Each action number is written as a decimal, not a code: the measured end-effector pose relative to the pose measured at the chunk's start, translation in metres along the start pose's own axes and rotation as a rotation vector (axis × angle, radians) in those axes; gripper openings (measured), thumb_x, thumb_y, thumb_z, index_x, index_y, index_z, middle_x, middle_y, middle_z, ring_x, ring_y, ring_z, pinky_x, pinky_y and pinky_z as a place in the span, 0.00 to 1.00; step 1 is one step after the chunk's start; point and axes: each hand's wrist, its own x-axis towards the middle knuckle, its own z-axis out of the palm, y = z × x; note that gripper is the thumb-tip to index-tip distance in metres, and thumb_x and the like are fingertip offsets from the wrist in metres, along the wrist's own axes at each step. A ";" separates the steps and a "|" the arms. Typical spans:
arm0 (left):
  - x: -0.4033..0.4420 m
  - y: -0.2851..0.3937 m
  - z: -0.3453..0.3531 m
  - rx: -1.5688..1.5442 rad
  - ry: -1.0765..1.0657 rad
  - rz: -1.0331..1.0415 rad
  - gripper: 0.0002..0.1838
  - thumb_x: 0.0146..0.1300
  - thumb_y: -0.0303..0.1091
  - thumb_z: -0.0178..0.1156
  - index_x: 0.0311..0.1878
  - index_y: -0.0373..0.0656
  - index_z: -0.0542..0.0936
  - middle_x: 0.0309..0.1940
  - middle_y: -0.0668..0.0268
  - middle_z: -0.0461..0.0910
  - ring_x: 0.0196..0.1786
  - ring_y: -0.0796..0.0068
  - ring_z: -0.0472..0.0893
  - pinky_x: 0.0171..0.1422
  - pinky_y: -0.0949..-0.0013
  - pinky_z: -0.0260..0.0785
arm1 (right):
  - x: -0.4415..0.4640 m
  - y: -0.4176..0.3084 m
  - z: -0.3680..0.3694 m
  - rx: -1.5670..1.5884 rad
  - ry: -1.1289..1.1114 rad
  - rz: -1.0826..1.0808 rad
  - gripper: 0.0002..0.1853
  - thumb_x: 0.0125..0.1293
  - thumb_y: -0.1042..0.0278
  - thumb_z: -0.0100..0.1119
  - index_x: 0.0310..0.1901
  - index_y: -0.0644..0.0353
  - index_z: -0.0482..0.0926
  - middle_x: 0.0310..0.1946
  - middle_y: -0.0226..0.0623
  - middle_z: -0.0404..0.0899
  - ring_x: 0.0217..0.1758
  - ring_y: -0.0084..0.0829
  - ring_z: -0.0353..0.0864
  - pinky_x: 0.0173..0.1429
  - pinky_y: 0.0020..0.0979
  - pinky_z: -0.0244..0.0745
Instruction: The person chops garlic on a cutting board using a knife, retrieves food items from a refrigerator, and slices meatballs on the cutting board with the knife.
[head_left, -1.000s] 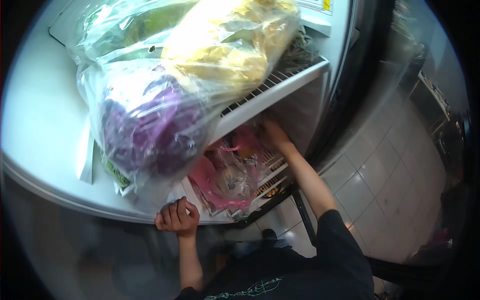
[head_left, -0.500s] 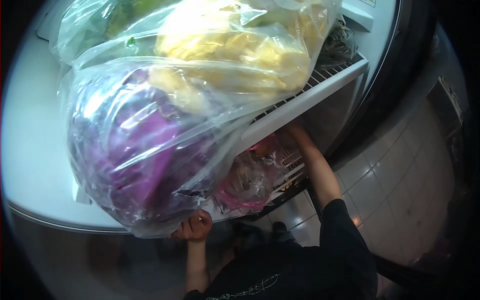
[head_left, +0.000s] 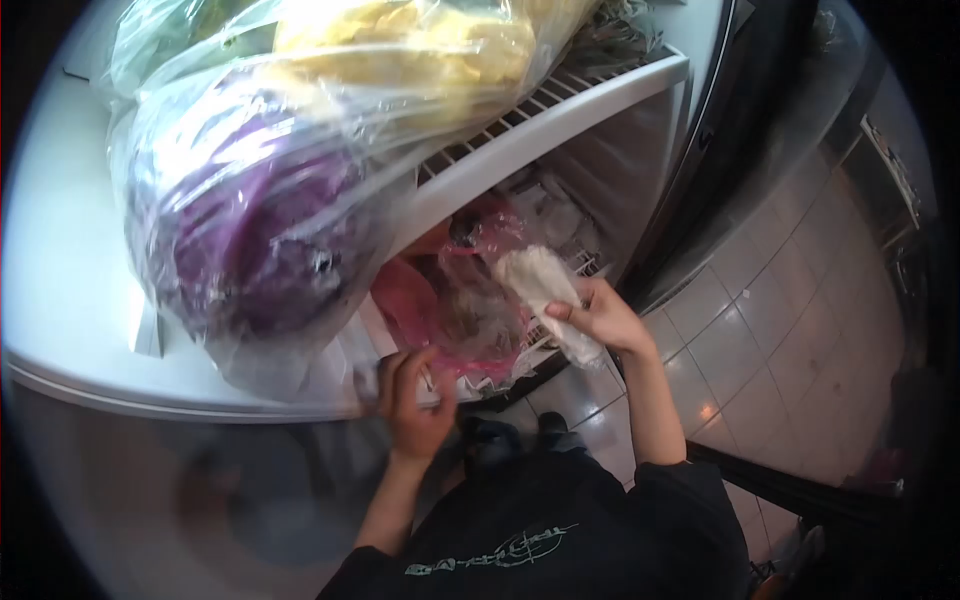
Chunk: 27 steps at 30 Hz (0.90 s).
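Note:
My right hand (head_left: 608,318) pinches a long whitish bundle wrapped in clear plastic (head_left: 538,290), held in front of the lower fridge shelf; what is inside the wrap I cannot make out. My left hand (head_left: 415,405) is at the fridge's front edge with its fingers apart and slightly bent, holding nothing. Right beside it, on the lower shelf, lies a pink and clear plastic bag (head_left: 415,305) with contents I cannot tell. Above and left of that hand, a purple cabbage (head_left: 265,225) sits in a clear plastic bag on the upper level.
Yellow produce in clear plastic (head_left: 420,55) lies behind the cabbage. A white-edged wire shelf (head_left: 560,115) juts out above the lower compartment. More clear plastic packing (head_left: 560,215) lies deeper inside. The dark door edge (head_left: 690,200) stands to the right, above the tiled floor (head_left: 740,330).
My right hand has come out from deep under the wire shelf with the white bundle. My left hand has left the cabbage bag's bottom edge, moved right and spread its fingers. The view has shifted.

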 end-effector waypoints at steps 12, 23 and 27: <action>0.001 0.000 0.036 -1.030 -0.361 -0.935 0.17 0.67 0.39 0.66 0.50 0.36 0.79 0.43 0.68 0.82 0.44 0.83 0.79 0.50 0.75 0.71 | -0.058 0.025 0.051 0.145 -0.156 0.118 0.28 0.65 0.61 0.69 0.60 0.70 0.73 0.47 0.35 0.81 0.47 0.20 0.77 0.53 0.24 0.72; -0.027 -0.004 0.028 -1.068 -0.245 -0.880 0.17 0.67 0.33 0.64 0.54 0.34 0.76 0.50 0.64 0.81 0.50 0.77 0.80 0.58 0.71 0.71 | -0.055 0.023 0.075 0.006 0.017 0.081 0.19 0.68 0.63 0.64 0.53 0.69 0.79 0.41 0.33 0.83 0.44 0.20 0.76 0.52 0.25 0.71; -0.032 -0.005 0.025 -1.037 -0.261 -0.893 0.15 0.65 0.36 0.68 0.47 0.35 0.81 0.41 0.67 0.84 0.43 0.82 0.80 0.50 0.74 0.71 | -0.055 0.025 0.091 0.000 0.030 -0.003 0.22 0.65 0.63 0.67 0.55 0.69 0.76 0.44 0.37 0.82 0.47 0.24 0.77 0.54 0.27 0.71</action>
